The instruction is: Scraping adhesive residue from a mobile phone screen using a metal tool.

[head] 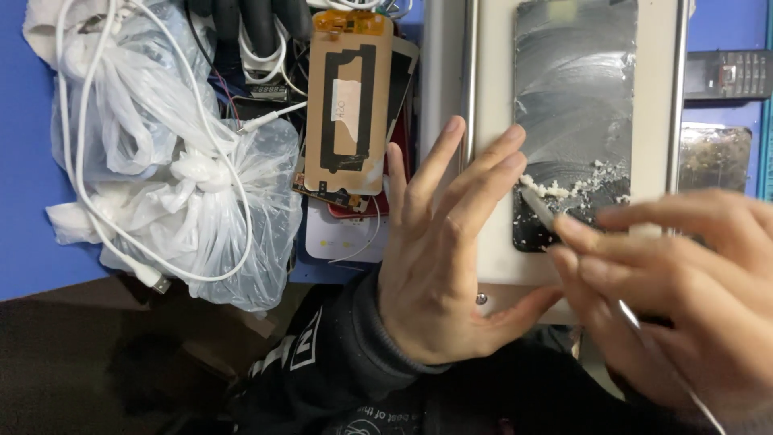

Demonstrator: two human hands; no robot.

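Observation:
My left hand (447, 250) lies flat with fingers spread on the pale plate (495, 97), its fingertips beside a dark phone screen panel (576, 89) smeared with streaks. White crumbs of residue (576, 185) are heaped near the panel's lower part. My right hand (684, 282), blurred, grips a thin white scraper tool (538, 209) whose tip touches the crumbs on the panel.
A tied white plastic bag (181, 177) with a white cable (80, 185) draped over it lies at the left on the blue surface (24, 185). A brown-backed phone display part (348, 105) rests on a pile of parts. A dark keypad handset (729, 74) sits at the upper right.

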